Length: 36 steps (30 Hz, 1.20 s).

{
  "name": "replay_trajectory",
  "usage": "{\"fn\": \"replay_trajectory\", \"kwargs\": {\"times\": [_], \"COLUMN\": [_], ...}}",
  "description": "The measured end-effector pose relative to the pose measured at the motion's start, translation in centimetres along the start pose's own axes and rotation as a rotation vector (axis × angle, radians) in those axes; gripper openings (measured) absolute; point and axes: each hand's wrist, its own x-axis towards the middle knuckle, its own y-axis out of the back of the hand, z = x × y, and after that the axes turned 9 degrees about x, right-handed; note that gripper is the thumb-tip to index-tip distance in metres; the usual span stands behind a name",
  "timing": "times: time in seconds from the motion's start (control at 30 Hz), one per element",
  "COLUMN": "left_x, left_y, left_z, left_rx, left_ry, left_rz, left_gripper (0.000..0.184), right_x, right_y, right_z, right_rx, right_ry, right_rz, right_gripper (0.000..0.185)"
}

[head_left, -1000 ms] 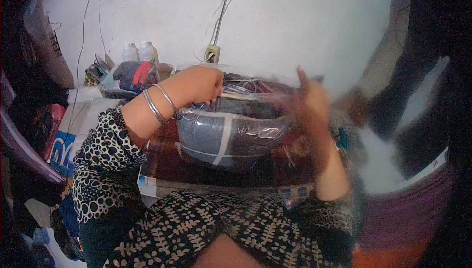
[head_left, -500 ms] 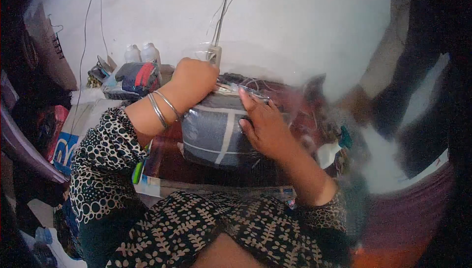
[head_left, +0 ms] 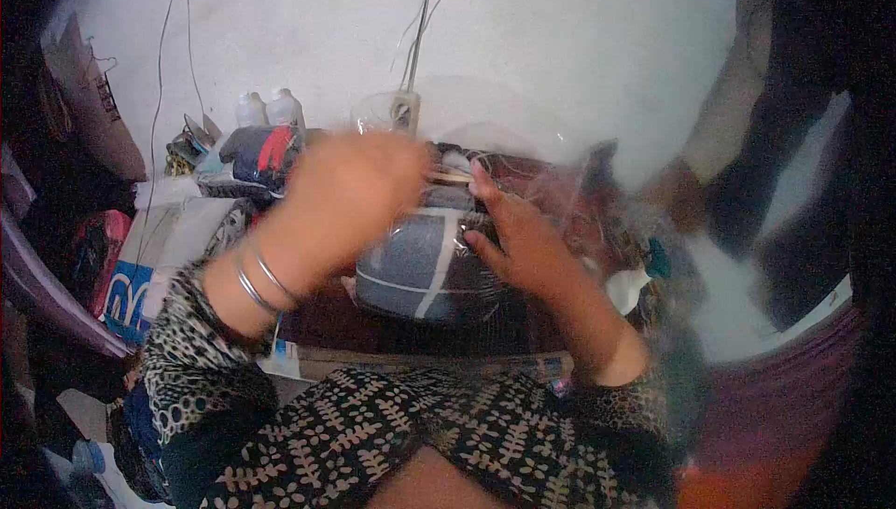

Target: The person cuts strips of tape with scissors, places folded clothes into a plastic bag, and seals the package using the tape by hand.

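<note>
No word, brand or number fully readable. Closest: blue printed panel at far left has big rounded white strokes, letter-like, maybe part of a logo; can't confirm which letters. Brown board at upper left, against the wall, carries a column of dark marks near its right edge, too small and blurred to read. Small coloured patch at the near edge, right of centre, also too small to make out.
</note>
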Motion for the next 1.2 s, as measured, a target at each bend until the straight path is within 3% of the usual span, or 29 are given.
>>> {"fn": "replay_trajectory", "kwargs": {"times": [0.03, 0.07, 0.1, 0.17, 0.3, 0.37, 0.43, 0.57, 0.67, 0.73, 0.83, 0.9, 0.93, 1.0, 1.1, 1.17, 1.2], "left_x": [-1.0, -0.9, -1.2, -1.5, -0.5, -0.4, 0.1, 0.5, 0.1, -0.1, -0.1, 0.2, 0.5, 1.0, 1.1, 0.8, 0.9], "left_y": [-0.8, -1.5, -2.9, -6.0, -6.7, -6.8, -6.9, -5.7, -5.5, -5.1, -5.2, -5.3, -5.4, -5.3, -5.7, -6.8, -6.8], "left_z": [2.6, 4.7, 5.3, 5.9, 4.5, 3.8, 3.2, 3.3, 3.3, 3.4, 3.6, 3.7, 3.8, 4.2, 4.3, 3.7, 3.4], "left_rx": [-0.038, -0.280, -0.289, -0.173, -0.214, -0.028, -0.075, -0.200, -0.207, -0.189, -0.166, -0.157, -0.158, -0.162, -0.138, -0.163, -0.172], "left_ry": [-0.099, -0.015, -0.007, -0.115, -0.111, -0.028, -0.030, -0.026, -0.017, -0.007, -0.005, -0.007, -0.002, 0.000, 0.022, 0.009, 0.018], "left_rz": [0.025, -0.255, -0.249, 0.050, -0.091, -0.074, -0.152, -0.366, -0.350, -0.350, -0.338, -0.328, -0.331, -0.333, -0.325, -0.153, -0.150], "left_gripper": [0.029, 0.040, 0.040, 0.057, 0.076, 0.085, 0.087, 0.089, 0.088, 0.088, 0.088, 0.089, 0.089, 0.090, 0.090, 0.080, 0.080], "right_x": [-0.2, -0.4, -0.3, -0.2, 0.0, 0.1, 0.3, 0.6, 3.6, 7.5, 13.1, 15.5, 15.6, 15.6, 12.1, 8.9, 7.6], "right_y": [0.2, 0.2, 0.3, 0.5, 0.4, 0.5, 0.7, 1.6, 3.7, 5.5, 6.8, 7.1, 7.5, 8.6, 7.6, 5.1, 3.6], "right_z": [-0.1, 0.1, 0.2, 0.4, 0.1, -0.2, -0.2, -0.4, -0.4, 0.7, 4.2, 6.0, 5.8, 4.8, 2.8, -0.3, -1.9], "right_rx": [0.029, 0.025, 0.030, 0.026, 0.055, 0.055, 0.097, -0.017, -0.153, -0.309, -0.282, -0.050, -0.044, 0.066, 0.138, -0.275, -0.281], "right_ry": [-0.047, -0.052, -0.032, -0.007, -0.015, -0.030, -0.131, -0.073, -0.108, 0.254, 0.277, -0.038, -0.034, -0.373, -0.207, -0.132, -0.131], "right_rz": [-0.023, -0.032, 0.003, 0.039, 0.045, 0.024, -0.040, -0.019, -0.036, 0.237, 0.275, -0.045, -0.041, -0.310, -0.285, -0.187, -0.198], "right_gripper": [0.079, 0.079, 0.079, 0.080, 0.078, 0.077, 0.076, 0.073, 0.077, 0.086, 0.091, 0.078, 0.078, 0.073, 0.069, 0.068, 0.068]}}
